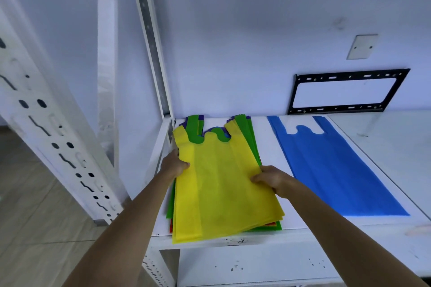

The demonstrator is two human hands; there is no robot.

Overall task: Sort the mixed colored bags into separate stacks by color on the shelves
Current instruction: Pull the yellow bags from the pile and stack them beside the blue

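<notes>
Our left hand (174,165) pinches the left edge of the top yellow non-woven vest-style bag (221,191), thumb on top and fingers tucked under the fabric. Our right hand (271,180) grips the same bag's right edge, fingers curled over it.

The yellow bag lies flat on top of a mixed stack of coloured non-woven bags (251,144) at the left end of the white shelf (275,170). Green layers stick out of the stack along the right side and at the handles toward the back edge; purple shows at the handle tips, and slivers of red and orange at the front edge. The yellow bag's bottom edge hangs slightly over the shelf's front edge.

Just to the right of the stack, apart from it, a single blue non-woven vest-style bag (335,170) lies flat, handles toward the back edge.

A white perforated steel upright (56,137) stands left of the shelf. On the wall behind we see a black metal mounting bracket (345,92) and a white blank wall plate (362,46).
</notes>
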